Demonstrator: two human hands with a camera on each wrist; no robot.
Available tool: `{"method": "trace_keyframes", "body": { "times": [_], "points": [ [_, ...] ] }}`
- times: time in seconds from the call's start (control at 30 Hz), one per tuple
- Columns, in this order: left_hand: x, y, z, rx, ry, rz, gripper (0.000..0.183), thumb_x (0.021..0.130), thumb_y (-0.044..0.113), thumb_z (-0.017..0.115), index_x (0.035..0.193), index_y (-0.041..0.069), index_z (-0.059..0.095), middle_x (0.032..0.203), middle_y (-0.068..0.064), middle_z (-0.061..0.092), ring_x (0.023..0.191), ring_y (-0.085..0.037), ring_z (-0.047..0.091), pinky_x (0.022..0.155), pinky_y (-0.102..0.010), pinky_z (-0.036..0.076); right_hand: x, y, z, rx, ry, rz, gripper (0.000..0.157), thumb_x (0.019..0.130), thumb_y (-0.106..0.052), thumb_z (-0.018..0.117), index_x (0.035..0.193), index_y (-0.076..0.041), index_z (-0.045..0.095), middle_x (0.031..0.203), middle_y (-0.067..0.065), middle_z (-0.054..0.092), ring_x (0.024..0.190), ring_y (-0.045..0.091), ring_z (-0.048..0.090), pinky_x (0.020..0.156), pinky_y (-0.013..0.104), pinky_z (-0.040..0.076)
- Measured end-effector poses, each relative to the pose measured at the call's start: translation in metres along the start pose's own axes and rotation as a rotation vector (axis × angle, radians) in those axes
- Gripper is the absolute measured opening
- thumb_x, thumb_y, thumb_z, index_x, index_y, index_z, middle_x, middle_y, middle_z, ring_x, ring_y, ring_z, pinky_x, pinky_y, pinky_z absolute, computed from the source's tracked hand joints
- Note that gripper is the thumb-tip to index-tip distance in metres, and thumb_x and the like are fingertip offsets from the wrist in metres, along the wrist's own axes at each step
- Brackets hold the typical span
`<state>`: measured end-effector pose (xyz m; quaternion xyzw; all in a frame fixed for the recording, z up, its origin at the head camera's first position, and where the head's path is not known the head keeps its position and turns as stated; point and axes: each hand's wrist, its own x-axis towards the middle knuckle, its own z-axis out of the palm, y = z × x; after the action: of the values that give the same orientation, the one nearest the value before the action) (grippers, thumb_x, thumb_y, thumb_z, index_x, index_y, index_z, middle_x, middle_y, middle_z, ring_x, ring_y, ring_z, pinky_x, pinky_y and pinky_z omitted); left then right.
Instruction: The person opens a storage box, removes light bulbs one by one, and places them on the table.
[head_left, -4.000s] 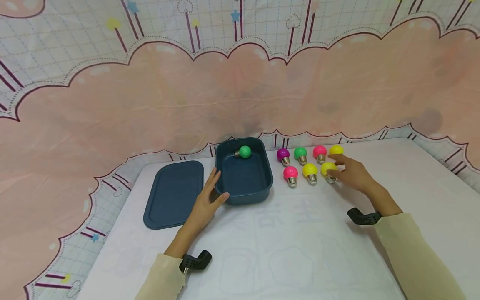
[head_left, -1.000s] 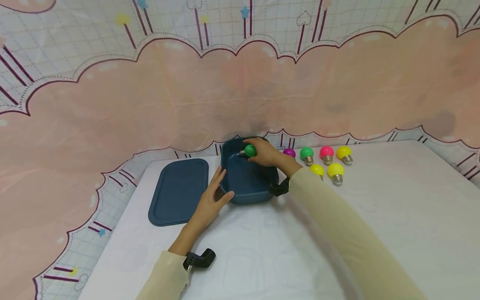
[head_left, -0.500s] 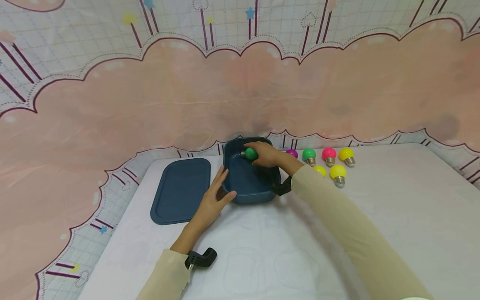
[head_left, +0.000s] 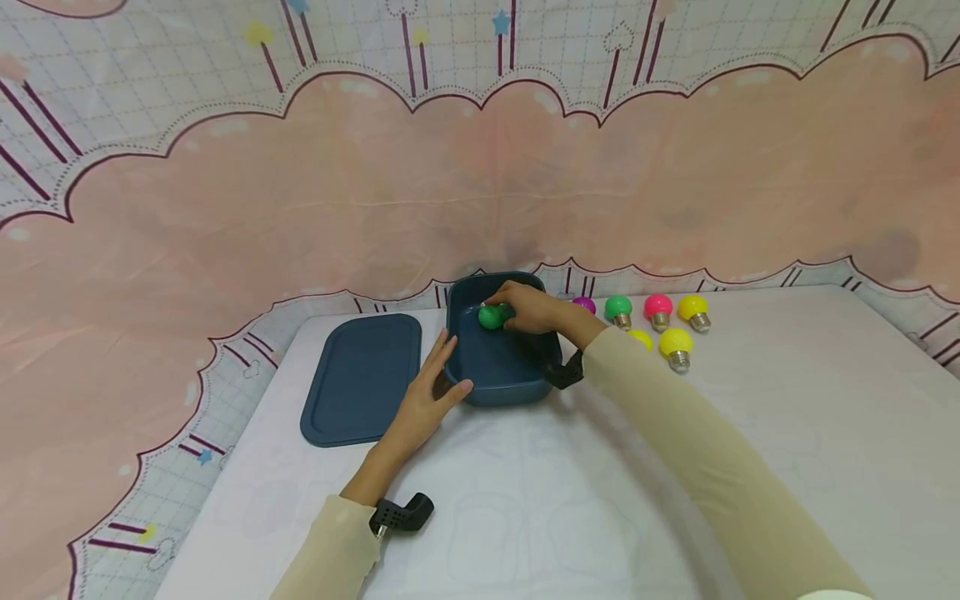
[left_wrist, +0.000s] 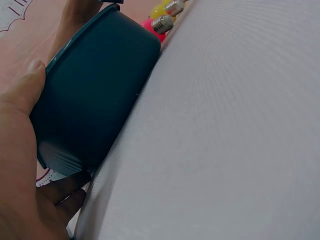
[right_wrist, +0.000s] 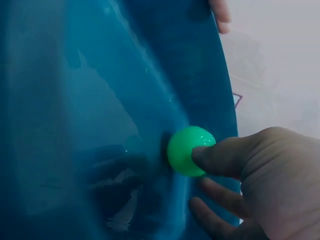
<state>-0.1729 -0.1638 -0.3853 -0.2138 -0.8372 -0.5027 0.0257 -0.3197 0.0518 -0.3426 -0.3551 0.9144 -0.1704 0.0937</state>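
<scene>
A dark blue box (head_left: 501, 395) stands upright on the white table. My left hand (head_left: 421, 408) rests against its left side, fingers straight and thumb spread to the near wall; the left wrist view shows the thumb (left_wrist: 35, 80) at the rim. Reaching inside, my right hand (head_left: 528, 308) pinches a green light bulb (head_left: 492, 317) near the far end. In the right wrist view, the thumb lies on the green globe (right_wrist: 187, 150) and other fingers curl below it. The bulb's metal base is mostly hidden.
A flat blue lid (head_left: 362, 382) lies left of the box. To the right stand loose bulbs: purple (head_left: 583, 305), green (head_left: 618, 308), pink (head_left: 657, 307) and yellow (head_left: 676, 342), partly covered by the right sleeve (head_left: 697, 442). Another pink bulb (left_wrist: 152, 27) shows in the left wrist view.
My right hand has gone from the yellow bulbs into the box. The green bulb there has turned, its base no longer pointing left. My left hand stays at the box.
</scene>
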Motion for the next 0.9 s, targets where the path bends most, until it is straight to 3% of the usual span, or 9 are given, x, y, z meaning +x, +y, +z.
{"method": "trace_keyframes", "body": {
  "times": [0.17, 0.3, 0.47, 0.7, 0.9],
  "points": [
    [0.0002, -0.0003, -0.0001, -0.002, 0.000, 0.002, 0.067, 0.097, 0.014, 0.058, 0.153, 0.009, 0.021, 0.159, -0.007, 0.005, 0.143, -0.026, 0.012, 0.110, -0.045, 0.025, -0.0005, -0.0018, -0.0005, -0.006, -0.031, 0.007, 0.054, 0.091, -0.005, 0.063, 0.142, -0.002, 0.045, 0.139, 0.021, 0.037, 0.125, 0.034, 0.042, 0.104, 0.044, 0.036],
    [0.0003, -0.0003, 0.0000, -0.004, 0.000, 0.004, 0.067, 0.097, 0.014, 0.058, 0.153, 0.009, 0.021, 0.159, -0.004, 0.005, 0.144, -0.026, 0.011, 0.111, -0.045, 0.024, -0.0009, -0.0028, -0.0006, -0.012, -0.034, -0.016, 0.051, 0.091, -0.004, 0.063, 0.140, -0.002, 0.048, 0.149, 0.020, 0.029, 0.134, 0.035, 0.033, 0.108, 0.047, 0.030],
    [-0.0005, -0.0001, 0.0000, -0.005, 0.000, 0.005, 0.067, 0.096, 0.014, 0.058, 0.153, 0.008, 0.021, 0.159, -0.003, 0.005, 0.144, -0.026, 0.011, 0.111, -0.045, 0.024, -0.0004, -0.0034, 0.0009, 0.024, -0.070, -0.010, 0.049, 0.092, -0.002, 0.059, 0.140, -0.006, 0.048, 0.148, 0.015, 0.038, 0.136, 0.032, 0.033, 0.110, 0.046, 0.026],
    [0.0002, -0.0023, 0.0001, -0.012, -0.002, 0.008, 0.067, 0.097, 0.014, 0.058, 0.152, 0.007, 0.021, 0.159, -0.008, 0.005, 0.144, -0.026, 0.011, 0.111, -0.045, 0.024, 0.0000, -0.0021, 0.0043, 0.029, -0.082, -0.046, 0.045, 0.090, 0.001, 0.061, 0.134, -0.009, 0.057, 0.137, 0.014, 0.050, 0.130, 0.030, 0.042, 0.108, 0.045, 0.030],
    [-0.0004, -0.0018, 0.0003, -0.006, -0.002, 0.006, 0.067, 0.097, 0.014, 0.058, 0.153, 0.009, 0.021, 0.160, -0.010, 0.005, 0.144, -0.026, 0.010, 0.111, -0.045, 0.023, 0.0006, -0.0006, 0.0056, 0.038, -0.113, -0.056, 0.050, 0.087, 0.001, 0.064, 0.135, -0.014, 0.058, 0.133, 0.010, 0.055, 0.107, 0.024, 0.054, 0.096, 0.039, 0.043]
  ]
}}
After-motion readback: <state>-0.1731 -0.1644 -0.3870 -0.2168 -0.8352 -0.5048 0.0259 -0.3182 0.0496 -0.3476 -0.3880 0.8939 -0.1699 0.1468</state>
